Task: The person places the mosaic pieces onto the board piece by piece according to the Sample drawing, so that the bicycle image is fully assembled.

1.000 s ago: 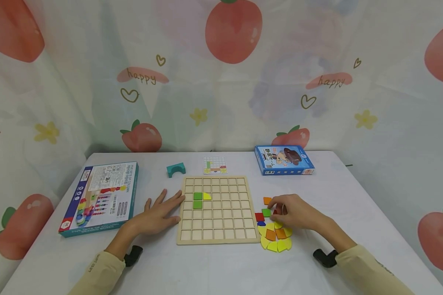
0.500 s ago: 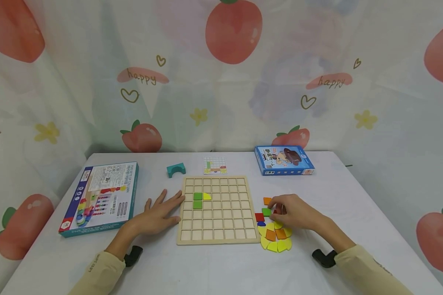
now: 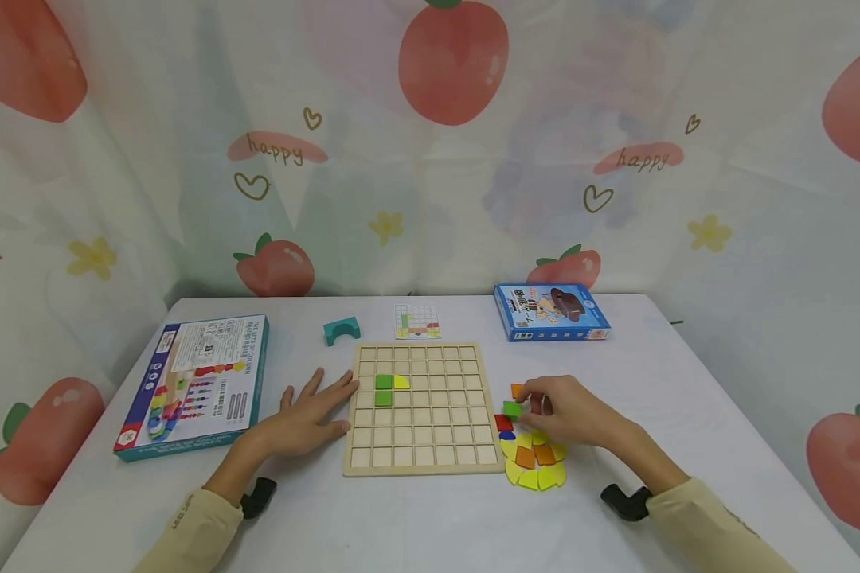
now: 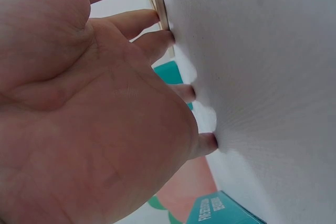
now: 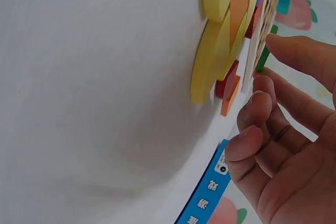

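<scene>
A wooden grid board lies mid-table with two green squares and a yellow quarter-round piece in its cells. My left hand, fingers spread, touches the board's left edge; in the left wrist view that hand has its fingertips on the cloth and board edge. Right of the board, my right hand pinches a green square. The right wrist view has the green piece between thumb and forefinger of the hand, raised off the table. Yellow pieces lie below it.
A patterned card and a teal arch block lie behind the board. One large box is at the left, a blue box at the back right. Orange, red and blue pieces lie beside the board's right edge.
The green square is lifted and has moved slightly left and away from me, with my right hand pinching it. My left hand has not moved.
</scene>
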### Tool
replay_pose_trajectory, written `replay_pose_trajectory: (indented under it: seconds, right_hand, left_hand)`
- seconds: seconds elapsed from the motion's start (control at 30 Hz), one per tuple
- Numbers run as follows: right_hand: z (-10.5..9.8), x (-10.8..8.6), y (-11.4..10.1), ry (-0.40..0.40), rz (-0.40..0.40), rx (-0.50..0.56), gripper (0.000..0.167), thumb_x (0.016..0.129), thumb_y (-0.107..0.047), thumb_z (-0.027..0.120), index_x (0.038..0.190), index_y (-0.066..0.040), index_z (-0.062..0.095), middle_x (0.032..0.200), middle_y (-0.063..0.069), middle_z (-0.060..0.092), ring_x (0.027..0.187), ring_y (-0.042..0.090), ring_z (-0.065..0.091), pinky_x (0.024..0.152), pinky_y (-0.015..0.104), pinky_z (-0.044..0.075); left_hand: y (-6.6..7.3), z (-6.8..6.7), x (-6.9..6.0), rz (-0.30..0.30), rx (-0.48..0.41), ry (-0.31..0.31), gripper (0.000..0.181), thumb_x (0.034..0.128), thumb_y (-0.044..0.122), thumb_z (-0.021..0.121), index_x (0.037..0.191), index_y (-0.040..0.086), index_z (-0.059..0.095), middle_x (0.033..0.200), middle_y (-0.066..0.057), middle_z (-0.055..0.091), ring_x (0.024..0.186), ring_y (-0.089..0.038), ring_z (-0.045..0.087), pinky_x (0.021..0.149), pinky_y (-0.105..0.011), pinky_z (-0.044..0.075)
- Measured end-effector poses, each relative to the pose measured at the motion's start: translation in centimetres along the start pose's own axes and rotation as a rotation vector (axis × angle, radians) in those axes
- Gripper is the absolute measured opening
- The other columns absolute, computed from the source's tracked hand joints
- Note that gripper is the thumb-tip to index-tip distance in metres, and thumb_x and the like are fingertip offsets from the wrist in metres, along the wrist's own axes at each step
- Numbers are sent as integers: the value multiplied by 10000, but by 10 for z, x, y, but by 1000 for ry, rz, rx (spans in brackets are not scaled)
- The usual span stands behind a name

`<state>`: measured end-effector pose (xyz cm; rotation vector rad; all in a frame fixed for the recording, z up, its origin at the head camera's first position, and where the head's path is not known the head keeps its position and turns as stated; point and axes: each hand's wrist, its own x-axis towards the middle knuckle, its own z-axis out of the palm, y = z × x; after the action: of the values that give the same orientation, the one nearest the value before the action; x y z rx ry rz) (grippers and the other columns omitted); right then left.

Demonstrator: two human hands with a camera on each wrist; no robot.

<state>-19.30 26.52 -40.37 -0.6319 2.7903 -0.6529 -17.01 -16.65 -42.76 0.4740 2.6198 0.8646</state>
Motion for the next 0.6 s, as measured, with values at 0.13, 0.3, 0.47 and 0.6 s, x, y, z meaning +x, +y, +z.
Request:
replay_pose_trajectory:
  seconds: [0.13,0.3,0.47,0.6]
  right_hand:
    - [2,2,-6,0,-26,9,192,944,-209,798,1098,-106,750,781,-65,568,728,86,511,611,190,449]
    - [7,6,-15,-5,-30,43,185,950,-201,785,1108,-112,750,780,-56,573,722,92,518,603,195,459]
    - [11,9,-24,-8,-53,60,200,952,-226,790,1105,-106,744,785,-55,584,695,84,514,570,195,451]
    - [14,13,-30,-8,-83,62,216,953,-233,792,1106,-90,738,778,-55,587,665,73,507,562,193,439]
  left_hand:
    - [0,0,0,2,-3,0,716,1046,277,635,1682,181,318,1797,-87,182,1657,-477,-101,1216,-805,-137]
    - [-2,1,1,4,3,0,714,1050,282,629,1683,183,314,1797,-86,183,1658,-475,-100,1218,-803,-133]
    - [-3,0,2,8,1,-2,719,1051,285,629,1685,180,309,1798,-85,178,1658,-473,-105,1216,-805,-134]
    - [-6,1,3,12,2,-1,720,1051,283,631,1685,177,308,1798,-80,176,1659,-471,-106,1215,-807,-134]
